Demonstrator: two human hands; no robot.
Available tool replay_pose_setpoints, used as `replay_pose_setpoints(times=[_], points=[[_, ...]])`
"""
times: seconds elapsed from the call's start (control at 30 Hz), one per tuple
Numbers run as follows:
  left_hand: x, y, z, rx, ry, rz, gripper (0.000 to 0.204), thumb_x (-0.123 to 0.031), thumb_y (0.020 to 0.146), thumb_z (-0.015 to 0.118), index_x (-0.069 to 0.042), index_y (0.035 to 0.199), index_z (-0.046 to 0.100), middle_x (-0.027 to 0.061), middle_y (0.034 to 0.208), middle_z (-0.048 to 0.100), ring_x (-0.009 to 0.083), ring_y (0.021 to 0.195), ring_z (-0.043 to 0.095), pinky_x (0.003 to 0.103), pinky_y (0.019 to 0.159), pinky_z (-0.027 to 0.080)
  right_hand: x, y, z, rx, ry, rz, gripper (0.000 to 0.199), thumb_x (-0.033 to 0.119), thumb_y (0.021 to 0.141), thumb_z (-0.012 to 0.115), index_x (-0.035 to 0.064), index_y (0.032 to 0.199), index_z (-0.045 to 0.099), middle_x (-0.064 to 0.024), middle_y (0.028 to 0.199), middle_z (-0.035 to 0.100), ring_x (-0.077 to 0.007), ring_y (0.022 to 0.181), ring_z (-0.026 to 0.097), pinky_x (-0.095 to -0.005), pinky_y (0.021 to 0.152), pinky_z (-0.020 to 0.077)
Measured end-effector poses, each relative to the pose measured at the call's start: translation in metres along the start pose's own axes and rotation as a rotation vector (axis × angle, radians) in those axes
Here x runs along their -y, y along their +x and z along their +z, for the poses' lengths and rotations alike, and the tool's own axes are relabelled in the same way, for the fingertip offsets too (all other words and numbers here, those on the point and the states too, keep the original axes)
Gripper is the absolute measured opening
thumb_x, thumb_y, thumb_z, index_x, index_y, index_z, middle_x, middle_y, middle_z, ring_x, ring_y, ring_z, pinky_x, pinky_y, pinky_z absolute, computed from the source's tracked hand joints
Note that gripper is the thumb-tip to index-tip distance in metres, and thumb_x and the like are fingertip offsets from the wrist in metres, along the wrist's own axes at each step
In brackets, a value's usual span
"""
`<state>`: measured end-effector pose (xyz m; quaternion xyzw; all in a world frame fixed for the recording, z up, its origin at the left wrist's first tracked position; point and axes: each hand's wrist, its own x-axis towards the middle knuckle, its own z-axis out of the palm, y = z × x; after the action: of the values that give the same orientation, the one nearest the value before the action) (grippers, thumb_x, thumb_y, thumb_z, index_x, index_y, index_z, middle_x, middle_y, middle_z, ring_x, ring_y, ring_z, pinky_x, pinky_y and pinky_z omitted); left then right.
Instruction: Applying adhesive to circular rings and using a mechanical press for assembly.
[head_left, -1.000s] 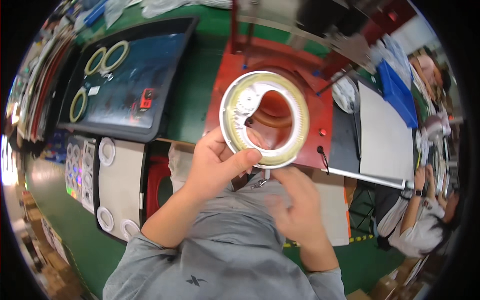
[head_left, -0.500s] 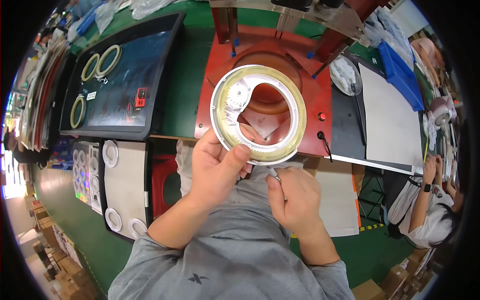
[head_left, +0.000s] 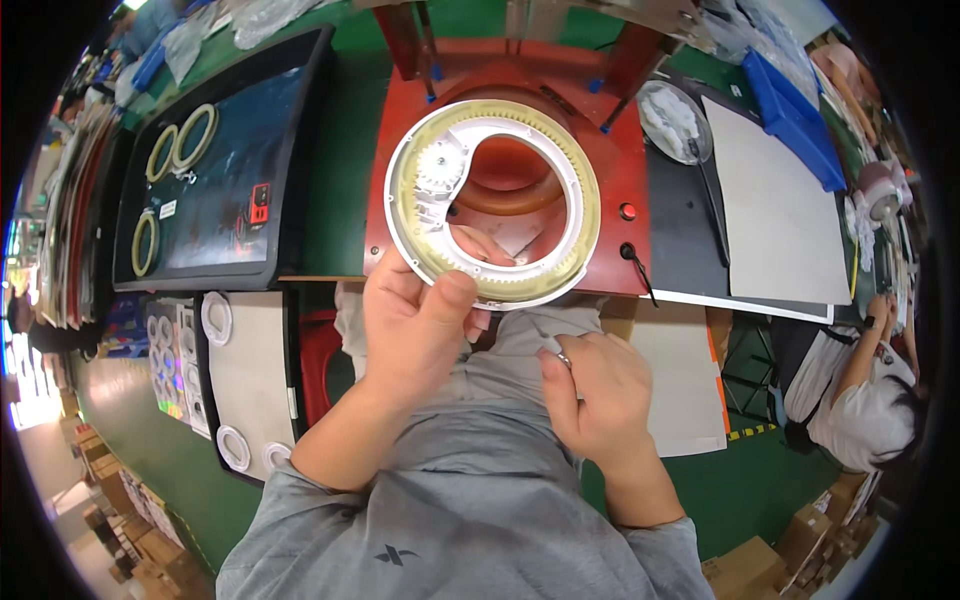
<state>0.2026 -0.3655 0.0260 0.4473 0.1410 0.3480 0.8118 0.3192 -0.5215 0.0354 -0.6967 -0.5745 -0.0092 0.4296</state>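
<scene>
Ring (head_left: 493,204) being held over the red fixture (head_left: 620,160).
Left hand (head_left: 420,325) is clamping the ring's near rim; right hand (head_left: 598,390), fingers loosely curled and holding nothing, is resting near; seating it squarely likely follows.

Black tray (head_left: 215,190) with yellow rings (head_left: 180,140), blue bin (head_left: 790,115), white board (head_left: 775,220)

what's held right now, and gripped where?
Left hand holds the white ring by its lower-left rim, thumb on top. Right hand rests on the lap, holding nothing visible.
</scene>
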Motion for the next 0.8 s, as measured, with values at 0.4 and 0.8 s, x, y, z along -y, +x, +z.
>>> replay_pose_setpoints(times=[0.4,0.8], points=[[0.011,-0.018,-0.021,-0.047,0.017,0.045,0.051,-0.04,0.105,0.064,0.004,0.129,0.056,0.0132,0.123,0.066,0.0207,0.107,0.066,0.035,0.098,0.052,0.007,-0.002,0.015,-0.018,-0.027,0.025,0.018,0.017,0.087,0.076,0.0039,0.094,0.066,-0.0087,0.08,0.063,-0.0269,0.068,0.064,-0.0397,0.061,0.0487],[0.013,-0.014,0.004,0.107,0.111,-0.159,0.041,-0.03,0.098,0.075,0.002,0.116,0.058,0.0141,0.109,0.066,0.0142,0.084,0.064,0.025,0.067,0.052,0.005,-0.001,0.005,-0.218,1.24,0.811,0.034,0.023,0.11,0.057,0.0028,0.137,0.051,0.0017,0.1,0.065,-0.0053,0.09,0.062,-0.0234,0.076,0.051]])
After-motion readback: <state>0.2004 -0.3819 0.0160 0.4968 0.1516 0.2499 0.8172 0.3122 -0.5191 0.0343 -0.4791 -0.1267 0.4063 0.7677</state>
